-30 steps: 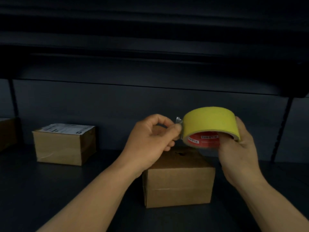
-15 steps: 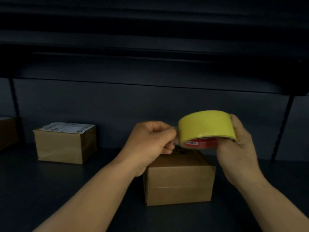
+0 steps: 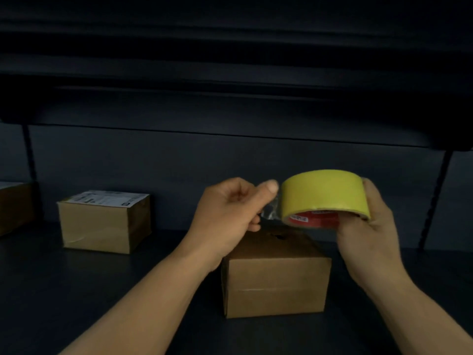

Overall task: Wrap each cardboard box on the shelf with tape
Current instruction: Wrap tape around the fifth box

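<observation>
Cardboard, plain brown, makes up the nearest box (image 3: 276, 283), which sits on the dark shelf (image 3: 76, 290) at the six o'clock side of both hands, its top partly hidden behind them. Above it, the right hand (image 3: 368, 242) has its grip curled round a yellow tape roll (image 3: 323, 193) with a red core, fingers under the roll and thumb along its far edge. At nine o'clock from the roll, the left hand (image 3: 230, 216) pinches the clear loose tape end (image 3: 271, 213) between thumb and curled fingers; that end is lifted just off the roll, and the hand sits just beside it. Farther back, at ten o'clock from the hands, a second box (image 3: 102, 226) with a white label on top stands well apart. A third box (image 3: 12, 206) shows only partly at the left edge. Three boxes are in view and one tape roll.
</observation>
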The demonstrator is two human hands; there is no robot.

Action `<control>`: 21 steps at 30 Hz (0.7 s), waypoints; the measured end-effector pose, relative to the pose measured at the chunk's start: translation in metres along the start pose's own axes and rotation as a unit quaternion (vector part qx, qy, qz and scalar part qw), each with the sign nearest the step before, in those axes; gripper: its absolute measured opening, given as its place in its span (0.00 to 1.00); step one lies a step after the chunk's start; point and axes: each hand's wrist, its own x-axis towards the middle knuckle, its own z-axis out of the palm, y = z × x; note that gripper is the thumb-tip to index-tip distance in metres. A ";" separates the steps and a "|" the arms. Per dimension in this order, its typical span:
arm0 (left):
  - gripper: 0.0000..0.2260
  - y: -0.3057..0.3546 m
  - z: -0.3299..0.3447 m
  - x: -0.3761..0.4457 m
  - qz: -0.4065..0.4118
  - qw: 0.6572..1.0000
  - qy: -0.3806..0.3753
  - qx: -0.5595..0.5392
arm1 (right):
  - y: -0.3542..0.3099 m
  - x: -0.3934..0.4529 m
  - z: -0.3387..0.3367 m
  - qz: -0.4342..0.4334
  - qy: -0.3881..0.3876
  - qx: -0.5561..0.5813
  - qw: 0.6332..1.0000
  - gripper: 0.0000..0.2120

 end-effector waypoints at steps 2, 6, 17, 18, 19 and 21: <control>0.17 -0.002 0.003 -0.001 0.023 0.999 0.006 0.042 | 0.003 0.000 0.000 -0.014 0.005 -0.023 1.000 0.17; 0.08 -0.005 0.004 0.002 -0.013 0.999 0.013 0.047 | 0.007 0.000 -0.001 -0.024 0.008 -0.038 0.999 0.18; 0.03 -0.008 -0.002 0.007 -0.059 0.997 -0.044 -0.021 | -0.002 -0.001 0.003 0.014 -0.013 -0.004 1.000 0.16; 0.05 -0.008 -0.002 0.007 -0.047 0.998 -0.046 -0.018 | -0.004 -0.001 0.003 0.012 -0.019 -0.006 1.000 0.15; 0.06 -0.008 -0.001 0.007 -0.036 0.998 -0.044 -0.015 | -0.005 -0.001 0.003 0.012 -0.030 -0.006 0.999 0.13; 0.06 -0.006 0.000 0.008 0.001 1.000 -0.026 0.004 | -0.010 -0.001 -0.001 0.043 -0.081 0.006 0.996 0.15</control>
